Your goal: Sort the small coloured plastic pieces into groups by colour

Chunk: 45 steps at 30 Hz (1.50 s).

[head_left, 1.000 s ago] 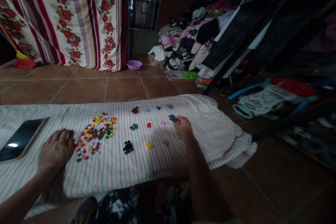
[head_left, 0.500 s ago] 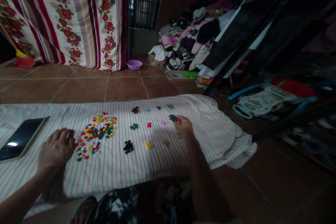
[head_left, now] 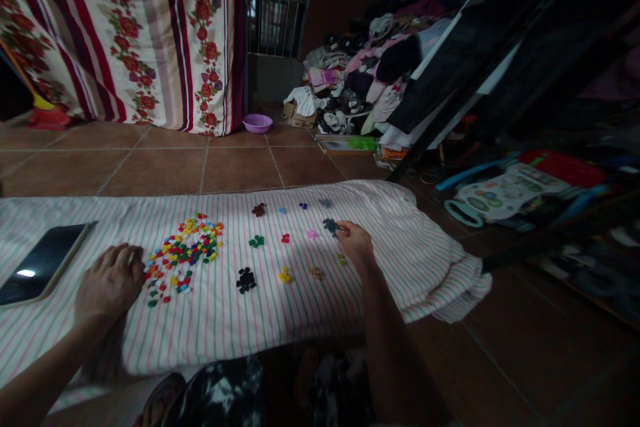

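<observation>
My right hand [head_left: 356, 240] is at the edge of a pile of small dark grey pieces [head_left: 331, 227], its thumb and fingers pinched together. Whatever sits between the fingertips is too small to make out. On the striped cloth, my left hand [head_left: 111, 280] lies palm down with fingers stretched out, beside a spread of mixed coloured small pieces [head_left: 193, 247]. Single-colour groups lie between the hands: black [head_left: 245, 280], green [head_left: 257, 241], brown [head_left: 259, 209], yellow [head_left: 285, 275], red [head_left: 285, 238], pink [head_left: 312, 234] and tan pieces [head_left: 317, 272]. Lime pieces [head_left: 341, 259] are close to my right wrist.
A tablet-like device [head_left: 43, 263] lies on the striped cloth [head_left: 200, 333] at the left. Beyond the cloth are a purple basin [head_left: 257, 123], a heap of clothes [head_left: 360, 73] and a floral curtain [head_left: 125, 33]. A toy panel [head_left: 505, 187] stands at the right.
My right hand has shifted very slightly to the right at the dark grey pile, its fingers still pinched. My left hand stays in place. The view has moved a little.
</observation>
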Each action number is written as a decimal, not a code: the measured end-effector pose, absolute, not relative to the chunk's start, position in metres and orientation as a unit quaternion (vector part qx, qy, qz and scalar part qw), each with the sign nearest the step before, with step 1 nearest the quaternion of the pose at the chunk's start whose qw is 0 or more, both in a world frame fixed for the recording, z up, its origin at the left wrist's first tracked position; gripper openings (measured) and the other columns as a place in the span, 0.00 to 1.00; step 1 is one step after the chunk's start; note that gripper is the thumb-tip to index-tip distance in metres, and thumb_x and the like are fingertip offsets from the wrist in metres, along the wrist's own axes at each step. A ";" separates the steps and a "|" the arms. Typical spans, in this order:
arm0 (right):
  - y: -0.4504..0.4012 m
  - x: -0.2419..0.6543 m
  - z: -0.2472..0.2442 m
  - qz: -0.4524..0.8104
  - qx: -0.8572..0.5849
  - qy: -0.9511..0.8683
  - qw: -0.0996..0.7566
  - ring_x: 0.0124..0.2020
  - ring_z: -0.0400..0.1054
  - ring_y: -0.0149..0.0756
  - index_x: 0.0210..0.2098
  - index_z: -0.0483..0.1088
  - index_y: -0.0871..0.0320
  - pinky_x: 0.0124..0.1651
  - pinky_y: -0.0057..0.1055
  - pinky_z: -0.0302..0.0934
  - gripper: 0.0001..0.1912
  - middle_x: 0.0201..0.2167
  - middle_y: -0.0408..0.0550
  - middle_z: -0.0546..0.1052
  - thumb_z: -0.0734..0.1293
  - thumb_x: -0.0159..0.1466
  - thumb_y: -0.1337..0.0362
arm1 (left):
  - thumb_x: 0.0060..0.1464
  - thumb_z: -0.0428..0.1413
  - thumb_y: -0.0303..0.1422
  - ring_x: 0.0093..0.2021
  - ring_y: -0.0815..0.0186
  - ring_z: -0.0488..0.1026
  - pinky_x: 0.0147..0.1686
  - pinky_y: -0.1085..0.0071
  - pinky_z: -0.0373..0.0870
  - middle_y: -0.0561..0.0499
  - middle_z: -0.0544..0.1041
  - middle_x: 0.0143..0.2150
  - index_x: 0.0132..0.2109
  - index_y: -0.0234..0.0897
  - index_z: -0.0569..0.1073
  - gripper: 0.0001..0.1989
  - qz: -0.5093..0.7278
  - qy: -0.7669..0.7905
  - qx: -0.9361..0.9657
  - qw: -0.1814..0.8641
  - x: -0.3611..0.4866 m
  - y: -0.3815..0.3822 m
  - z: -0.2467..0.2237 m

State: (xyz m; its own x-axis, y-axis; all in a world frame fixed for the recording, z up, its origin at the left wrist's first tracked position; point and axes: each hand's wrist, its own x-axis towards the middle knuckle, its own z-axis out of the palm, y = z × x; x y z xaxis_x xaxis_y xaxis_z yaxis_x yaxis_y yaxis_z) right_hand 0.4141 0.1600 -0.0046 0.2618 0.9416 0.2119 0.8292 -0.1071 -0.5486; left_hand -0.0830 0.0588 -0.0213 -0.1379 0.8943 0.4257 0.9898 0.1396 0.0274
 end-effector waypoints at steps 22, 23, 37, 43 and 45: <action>0.176 0.346 0.011 0.093 -0.642 -0.659 0.380 0.39 0.72 0.39 0.44 0.76 0.59 0.47 0.34 0.64 0.18 0.39 0.53 0.80 0.59 0.62 0.62 | 0.59 0.42 0.34 0.55 0.54 0.68 0.52 0.58 0.66 0.39 0.73 0.53 0.49 0.34 0.72 0.18 -0.163 -0.744 -0.628 0.159 -0.085 0.061 -0.030; 0.176 0.331 0.013 0.100 -0.623 -0.677 0.379 0.39 0.72 0.38 0.43 0.76 0.59 0.46 0.32 0.64 0.17 0.38 0.52 0.79 0.59 0.62 0.63 | 0.59 0.42 0.34 0.55 0.54 0.67 0.52 0.58 0.66 0.39 0.73 0.53 0.49 0.34 0.72 0.18 -0.160 -0.746 -0.627 0.159 -0.085 0.060 -0.030; 0.140 0.162 0.007 0.179 -0.370 -0.901 0.139 0.45 0.68 0.35 0.43 0.76 0.56 0.49 0.29 0.60 0.15 0.41 0.49 0.75 0.58 0.68 0.71 | 0.60 0.43 0.33 0.56 0.54 0.67 0.51 0.58 0.66 0.40 0.73 0.52 0.46 0.35 0.72 0.15 -0.166 -0.748 -0.623 0.158 -0.081 0.061 -0.025; 0.145 0.153 -0.003 0.143 -0.362 -0.916 0.099 0.46 0.66 0.36 0.43 0.76 0.55 0.49 0.30 0.59 0.16 0.41 0.49 0.74 0.58 0.66 0.74 | 0.59 0.43 0.32 0.58 0.52 0.66 0.53 0.55 0.64 0.38 0.72 0.55 0.49 0.34 0.71 0.17 -0.175 -0.757 -0.615 0.137 -0.082 0.061 -0.027; 0.146 0.152 -0.006 0.140 -0.366 -0.915 0.094 0.44 0.66 0.36 0.42 0.75 0.55 0.49 0.30 0.59 0.16 0.40 0.49 0.74 0.58 0.66 0.74 | 0.59 0.43 0.32 0.59 0.52 0.65 0.54 0.55 0.64 0.39 0.72 0.55 0.49 0.34 0.71 0.17 -0.171 -0.759 -0.613 0.134 -0.081 0.061 -0.027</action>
